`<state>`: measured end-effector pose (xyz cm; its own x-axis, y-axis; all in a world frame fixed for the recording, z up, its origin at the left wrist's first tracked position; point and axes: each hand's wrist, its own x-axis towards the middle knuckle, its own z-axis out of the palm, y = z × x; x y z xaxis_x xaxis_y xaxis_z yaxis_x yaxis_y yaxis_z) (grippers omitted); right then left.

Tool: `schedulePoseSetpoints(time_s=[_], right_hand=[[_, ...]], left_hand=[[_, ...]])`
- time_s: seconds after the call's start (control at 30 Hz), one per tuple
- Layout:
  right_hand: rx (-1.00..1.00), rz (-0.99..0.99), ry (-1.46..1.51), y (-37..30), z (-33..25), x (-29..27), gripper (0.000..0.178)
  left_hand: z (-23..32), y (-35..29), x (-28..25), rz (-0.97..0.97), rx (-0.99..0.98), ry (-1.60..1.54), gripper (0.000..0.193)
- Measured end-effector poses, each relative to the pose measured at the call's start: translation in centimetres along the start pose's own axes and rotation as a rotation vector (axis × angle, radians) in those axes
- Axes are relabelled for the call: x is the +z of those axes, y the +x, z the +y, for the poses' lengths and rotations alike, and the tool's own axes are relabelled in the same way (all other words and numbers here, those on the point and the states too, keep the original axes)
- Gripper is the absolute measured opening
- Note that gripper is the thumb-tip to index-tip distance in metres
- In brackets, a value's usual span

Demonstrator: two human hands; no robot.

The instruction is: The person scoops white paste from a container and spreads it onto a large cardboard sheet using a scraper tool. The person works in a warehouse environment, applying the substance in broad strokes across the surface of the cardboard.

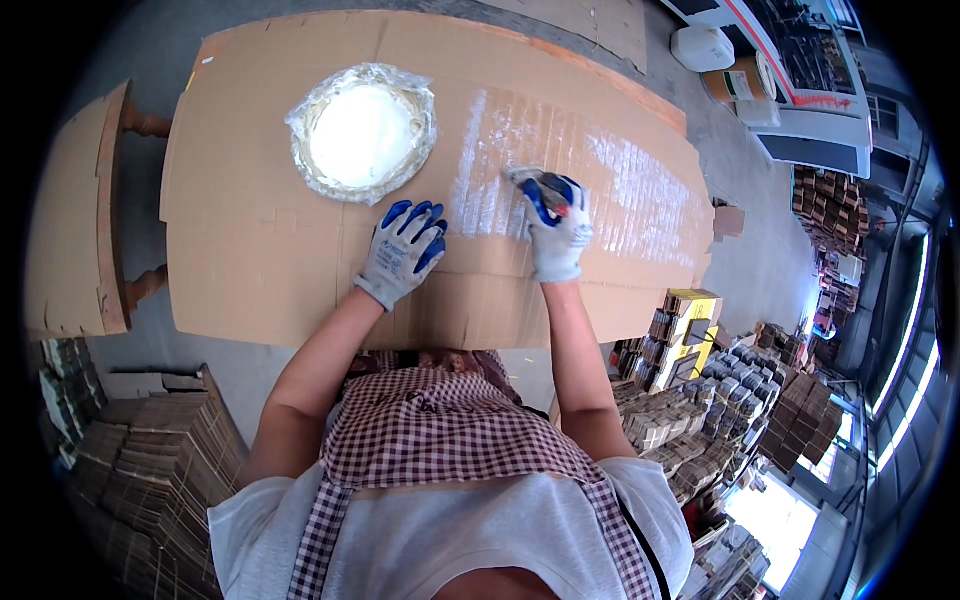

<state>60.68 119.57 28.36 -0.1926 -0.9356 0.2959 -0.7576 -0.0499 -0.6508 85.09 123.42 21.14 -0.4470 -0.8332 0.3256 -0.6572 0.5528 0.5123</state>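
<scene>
The right hand (556, 232), gloved, grips a brush (527, 180) against the wet, glue-streaked cardboard sheet (260, 250). The left hand (404, 250) lies flat with fingers spread, pinning the sheet. If that hand lifts, the sheet could slide and the glue smear. A bowl of white glue (362, 132) sits beyond the left hand; stacks of folded boxes (700, 400) crowd the floor.

A grey concrete floor (745, 260) runs around a wooden table with turned legs (147, 125). Stacks of flat brown folded cardboard (150, 470) stand at the lower left, and more bundled stacks (700, 410) crowd the floor on the right. A white and red machine (800, 90) occupies the upper right corner. Bright daylight enters through long windows (905, 350) along the right wall.
</scene>
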Motion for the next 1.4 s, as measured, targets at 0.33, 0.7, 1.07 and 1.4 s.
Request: schedulePoseSetpoints(time_s=[0.33,0.7,1.07,1.4], right_hand=[[-0.016,-0.031,-0.028,3.6,-0.5,2.8,0.044],[-0.056,0.015,-0.017,6.2,0.0,3.9,0.044],[0.249,0.139,0.042,5.7,2.6,-0.2,0.030],[-0.016,-0.098,-0.106,-6.0,0.0,-2.7,0.045]], left_hand=[[0.0,0.1,0.1,0.004,0.003,-0.011,0.029],[0.0,0.2,-0.1,0.015,-0.006,-0.031,0.027],[0.1,0.2,0.1,0.000,-0.012,-0.032,0.028],[0.7,0.7,-0.3,0.003,-0.005,-0.025,0.025]])
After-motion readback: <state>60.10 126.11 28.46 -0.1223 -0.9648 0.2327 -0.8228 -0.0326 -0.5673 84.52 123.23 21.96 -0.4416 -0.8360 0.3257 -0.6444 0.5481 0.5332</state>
